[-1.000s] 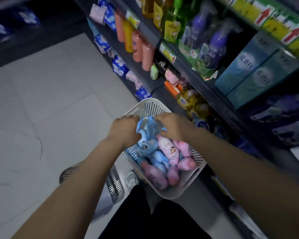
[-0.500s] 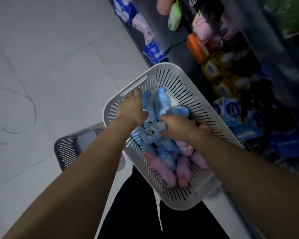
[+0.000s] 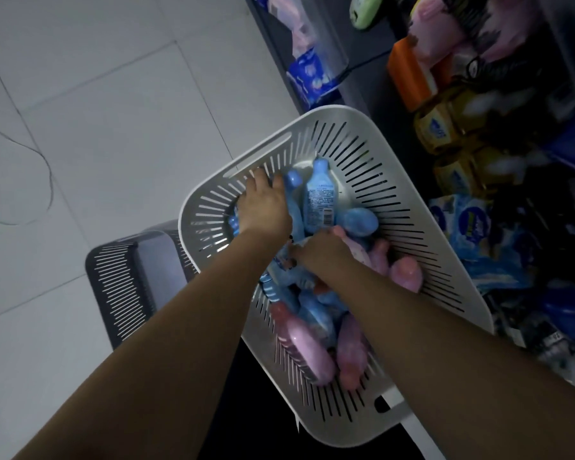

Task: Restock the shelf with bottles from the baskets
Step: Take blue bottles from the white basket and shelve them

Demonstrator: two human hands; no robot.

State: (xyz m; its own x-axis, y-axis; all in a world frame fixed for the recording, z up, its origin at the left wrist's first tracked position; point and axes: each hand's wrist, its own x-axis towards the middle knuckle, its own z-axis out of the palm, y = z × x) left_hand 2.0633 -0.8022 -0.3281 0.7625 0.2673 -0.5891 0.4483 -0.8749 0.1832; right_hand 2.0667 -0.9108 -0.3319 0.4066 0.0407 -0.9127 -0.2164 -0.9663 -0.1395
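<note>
Digging into the white basket (image 3: 342, 111) (parked beside the shelf (image 3: 362, 88) for short reaches): left hand (image 3: 263, 207) at its far wall, right hand (image 3: 319, 252) mid-heap among blue bottles (image 3: 319, 200) and pink bottles (image 3: 306, 353). Grips buried, can't call either.

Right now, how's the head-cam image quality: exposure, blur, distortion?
Head view: dim, underexposed overall; shelf goods at right smeared by motion blur; white basket rim and the blue bottle label are sharper; wide-angle stretch enlarges the forearms toward the bottom edge.
</note>
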